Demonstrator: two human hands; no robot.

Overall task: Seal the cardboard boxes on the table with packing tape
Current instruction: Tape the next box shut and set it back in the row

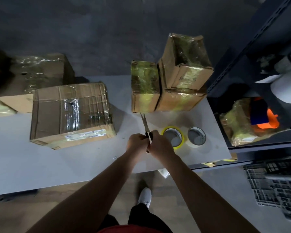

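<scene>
Cardboard boxes (pixel 71 113) lie taped at frame centre; scissors (pixel 147 130) are clamped between left hand (pixel 136 142) and right hand (pixel 160 143), seemingly readied for cutting.

Dim scene, glare on taped boxes (pixel 71 111), blurred left edge, wide-angle bending

Large taped cardboard box (pixel 71 113) lies flat, table's left-centre. Three small yellow-taped boxes (pixel 171 78) clustered far right, one stacked on top. Yellow tape roll (pixel 174 137) flat beside clear tape roll (pixel 196 136).
</scene>
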